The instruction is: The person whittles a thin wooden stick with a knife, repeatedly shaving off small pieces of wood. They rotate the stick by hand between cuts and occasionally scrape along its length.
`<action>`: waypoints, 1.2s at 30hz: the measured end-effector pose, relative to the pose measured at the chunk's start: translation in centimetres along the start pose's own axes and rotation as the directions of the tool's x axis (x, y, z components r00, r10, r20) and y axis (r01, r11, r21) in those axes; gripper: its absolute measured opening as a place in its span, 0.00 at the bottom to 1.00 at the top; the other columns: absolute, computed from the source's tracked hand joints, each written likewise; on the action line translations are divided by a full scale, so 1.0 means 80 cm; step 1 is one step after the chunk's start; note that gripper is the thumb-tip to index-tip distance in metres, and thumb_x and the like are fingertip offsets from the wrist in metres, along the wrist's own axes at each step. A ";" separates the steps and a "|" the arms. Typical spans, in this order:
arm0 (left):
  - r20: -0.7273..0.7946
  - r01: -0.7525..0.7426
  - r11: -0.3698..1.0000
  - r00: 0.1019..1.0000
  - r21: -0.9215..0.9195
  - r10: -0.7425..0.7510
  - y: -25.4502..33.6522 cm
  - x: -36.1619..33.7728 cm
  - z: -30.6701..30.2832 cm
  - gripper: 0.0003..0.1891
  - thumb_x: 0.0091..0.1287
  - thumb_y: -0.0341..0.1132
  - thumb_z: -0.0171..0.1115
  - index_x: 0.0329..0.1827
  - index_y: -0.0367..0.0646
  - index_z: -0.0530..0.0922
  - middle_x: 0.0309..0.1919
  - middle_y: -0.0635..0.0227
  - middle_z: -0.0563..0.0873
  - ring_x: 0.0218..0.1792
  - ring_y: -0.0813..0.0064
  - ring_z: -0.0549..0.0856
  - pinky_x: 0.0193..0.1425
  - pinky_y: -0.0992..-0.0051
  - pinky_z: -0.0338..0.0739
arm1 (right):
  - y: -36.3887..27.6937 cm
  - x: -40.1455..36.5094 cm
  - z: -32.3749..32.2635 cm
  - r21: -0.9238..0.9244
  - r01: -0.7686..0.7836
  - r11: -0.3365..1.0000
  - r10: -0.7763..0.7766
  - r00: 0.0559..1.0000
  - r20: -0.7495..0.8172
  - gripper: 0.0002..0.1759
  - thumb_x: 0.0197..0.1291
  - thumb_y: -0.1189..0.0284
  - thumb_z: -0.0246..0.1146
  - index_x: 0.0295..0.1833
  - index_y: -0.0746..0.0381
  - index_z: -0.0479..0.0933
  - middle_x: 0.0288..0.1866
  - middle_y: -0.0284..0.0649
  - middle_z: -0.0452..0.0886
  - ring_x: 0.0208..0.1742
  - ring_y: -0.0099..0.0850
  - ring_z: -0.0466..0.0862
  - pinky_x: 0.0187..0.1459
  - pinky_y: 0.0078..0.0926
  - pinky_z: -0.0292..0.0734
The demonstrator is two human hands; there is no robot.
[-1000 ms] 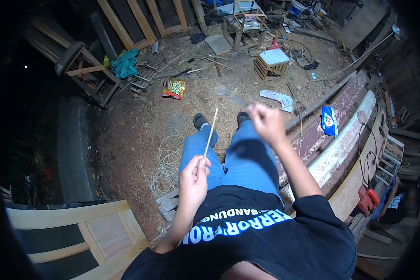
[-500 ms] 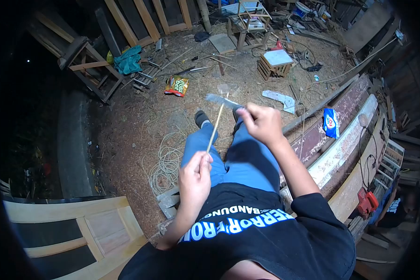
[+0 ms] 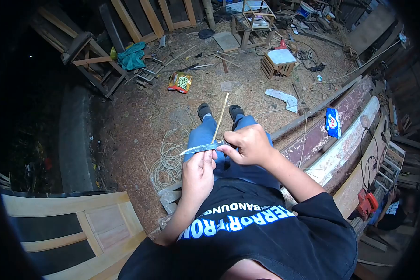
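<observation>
Head view: the left hand has its fingers closed around the lower end of a thin wooden stick, which stands tilted above the blue-trousered knees, its tip over the 2 shoes. The right hand grips a knife, the blade lying crosswise against the stick just above the left thumb. A coil of cord lies on the sawdust floor beside the left leg; a snack packet lies farther out.
</observation>
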State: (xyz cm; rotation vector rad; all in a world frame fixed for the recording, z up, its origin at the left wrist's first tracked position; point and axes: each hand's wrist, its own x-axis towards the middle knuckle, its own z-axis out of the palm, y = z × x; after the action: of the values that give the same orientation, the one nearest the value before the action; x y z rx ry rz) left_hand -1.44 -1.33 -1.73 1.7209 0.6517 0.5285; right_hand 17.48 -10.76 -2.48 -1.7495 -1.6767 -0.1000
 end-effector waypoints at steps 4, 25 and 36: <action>0.044 0.139 0.973 0.990 -0.187 -0.133 0.007 -0.002 -0.003 0.13 0.88 0.35 0.51 0.45 0.37 0.79 0.27 0.77 0.76 0.27 0.89 0.72 0.31 0.81 0.66 | 0.035 0.007 -0.012 -0.084 -0.159 0.984 0.147 0.981 -0.126 0.26 0.67 0.50 0.71 0.25 0.56 0.74 0.17 0.41 0.78 0.21 0.45 0.83 0.23 0.42 0.74; 0.140 0.217 0.938 0.973 -0.271 -0.184 -0.024 0.008 0.007 0.15 0.90 0.43 0.49 0.46 0.43 0.78 0.23 0.81 0.73 0.18 0.92 0.64 0.22 0.84 0.56 | 0.005 -0.014 0.014 0.067 -0.081 0.994 0.080 0.997 0.008 0.24 0.67 0.53 0.71 0.25 0.57 0.74 0.18 0.45 0.80 0.21 0.46 0.85 0.25 0.44 0.76; 0.170 0.196 0.969 0.971 -0.151 -0.170 -0.001 -0.016 -0.004 0.15 0.89 0.38 0.50 0.43 0.42 0.78 0.25 0.80 0.72 0.24 0.91 0.67 0.27 0.82 0.60 | 0.133 -0.006 -0.036 -0.078 -0.619 0.782 0.569 0.759 -0.317 0.21 0.72 0.57 0.68 0.27 0.57 0.79 0.20 0.45 0.80 0.19 0.42 0.84 0.24 0.42 0.74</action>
State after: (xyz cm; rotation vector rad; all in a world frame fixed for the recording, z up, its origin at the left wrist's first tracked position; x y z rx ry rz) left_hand -2.62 -1.94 -1.74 1.5095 0.6292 0.3054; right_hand 28.14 -11.81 -5.09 -2.2132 -0.8653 -0.1966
